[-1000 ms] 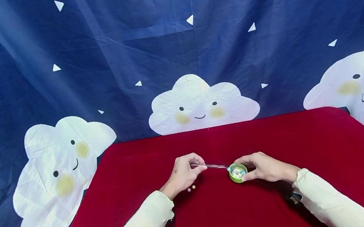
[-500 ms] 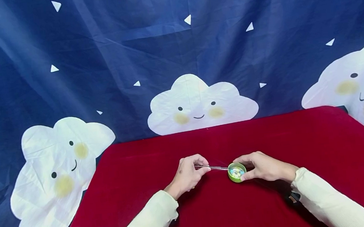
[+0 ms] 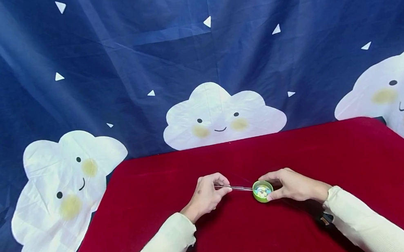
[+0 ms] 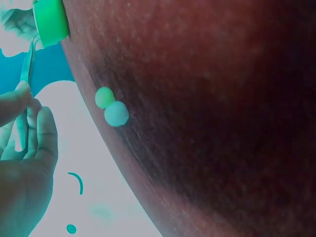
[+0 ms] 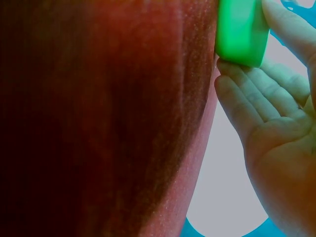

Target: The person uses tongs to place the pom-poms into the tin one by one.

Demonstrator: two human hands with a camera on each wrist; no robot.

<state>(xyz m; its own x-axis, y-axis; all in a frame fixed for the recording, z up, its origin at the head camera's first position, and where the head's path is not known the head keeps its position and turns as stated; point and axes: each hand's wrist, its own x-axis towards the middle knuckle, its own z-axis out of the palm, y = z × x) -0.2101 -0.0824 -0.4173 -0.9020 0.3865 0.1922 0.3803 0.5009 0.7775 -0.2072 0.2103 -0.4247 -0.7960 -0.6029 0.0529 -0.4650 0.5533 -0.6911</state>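
My left hand (image 3: 207, 195) pinches metal tweezers (image 3: 241, 188) between thumb and fingers. Their tips reach the left rim of a small round green container (image 3: 260, 199) on the red cloth. Inside it lie several small pale, yellow and blue balls (image 3: 262, 192). On the right, my right hand (image 3: 297, 186) grips the container's side with thumb and fingers; the right wrist view shows the green wall (image 5: 242, 34) against the fingertips. Two small balls (image 4: 116, 114) lie touching on the cloth in the left wrist view; in the head view the left hand hides them.
A red cloth (image 3: 291, 235) covers the table. Behind its far edge hangs a dark blue curtain (image 3: 125, 68) with white clouds and triangles. Something small and dark (image 3: 326, 219) shows under the right wrist.
The left hand has shifted a little right and the tweezers' tips have come to the container. A blue ball seen at the tips earlier no longer shows there. The right hand keeps its hold.
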